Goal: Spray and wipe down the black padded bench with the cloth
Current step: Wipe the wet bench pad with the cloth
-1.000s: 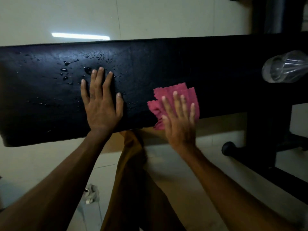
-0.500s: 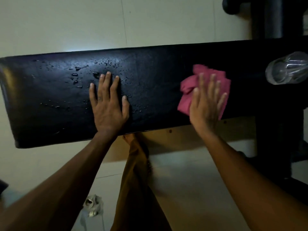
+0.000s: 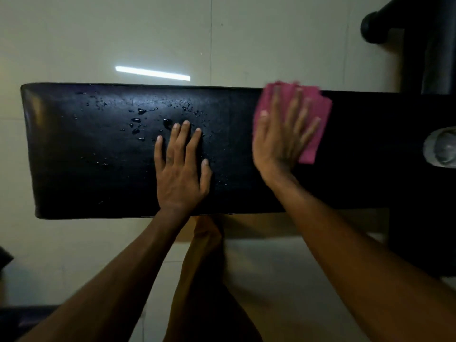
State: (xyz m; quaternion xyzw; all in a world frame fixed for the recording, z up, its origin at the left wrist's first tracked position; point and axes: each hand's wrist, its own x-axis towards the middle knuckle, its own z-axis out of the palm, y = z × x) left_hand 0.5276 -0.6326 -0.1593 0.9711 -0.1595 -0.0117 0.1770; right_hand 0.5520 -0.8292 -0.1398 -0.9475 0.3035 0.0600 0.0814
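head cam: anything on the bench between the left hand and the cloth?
Head view: only bare black bench lies between the left hand and the pink cloth, with a few scattered droplets near the left hand. No other object sits there.

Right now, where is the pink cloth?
In the head view, the pink cloth lies on the black bench, toward its right part by the far edge, pressed flat under the right hand.

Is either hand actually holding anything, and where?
Neither. The right hand presses flat on the pink cloth; the left hand rests flat on the bench.
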